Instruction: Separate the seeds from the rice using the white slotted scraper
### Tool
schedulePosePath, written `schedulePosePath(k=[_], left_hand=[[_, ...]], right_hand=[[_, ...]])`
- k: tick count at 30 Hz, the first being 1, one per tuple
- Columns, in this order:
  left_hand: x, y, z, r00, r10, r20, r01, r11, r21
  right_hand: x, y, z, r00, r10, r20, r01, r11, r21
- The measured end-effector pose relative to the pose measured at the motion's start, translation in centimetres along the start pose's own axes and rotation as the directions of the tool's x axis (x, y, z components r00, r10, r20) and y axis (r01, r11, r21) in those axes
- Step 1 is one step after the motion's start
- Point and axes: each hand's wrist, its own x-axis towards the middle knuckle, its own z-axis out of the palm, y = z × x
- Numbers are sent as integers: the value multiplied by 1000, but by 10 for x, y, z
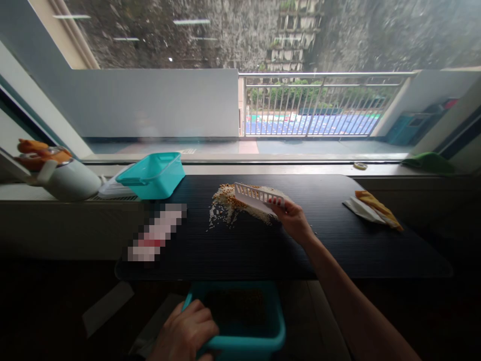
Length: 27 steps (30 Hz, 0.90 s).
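- Our right hand point(293, 218) is closed on one end of a white slotted scraper point(255, 196), and the blade reaches left from the fingers over a heap of grain point(235, 205) on the dark mat point(338, 250).
- Our left hand point(186, 333) is clamped on the near-left rim of a teal tub point(263, 341), just below the mat's near edge.
- We judge the scraper light, stiff and thin, best held by its end.
- The grain is loose and likely scatters easily.
- A second teal tub point(154, 175) sits far left of the right hand.

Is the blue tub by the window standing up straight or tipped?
Tipped. The teal tub leans on a clear lid, so its open top slants toward the window.
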Motion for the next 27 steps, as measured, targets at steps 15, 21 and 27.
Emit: schedulePosePath(k=[15, 21, 27], left_hand=[[-1, 8, -3, 999, 9, -33, -8, 1000, 21], [1, 13, -9, 1000, -4, 2, 4, 1000, 26], [8, 20, -16, 995, -50, 85, 48, 998, 27]], right_hand=[[-6, -15, -19, 984, 10, 180, -34, 991, 133], [-12, -20, -24, 977, 9, 215, -39, 990, 135], [-15, -21, -25, 960, -9, 281, -13, 997, 77]])
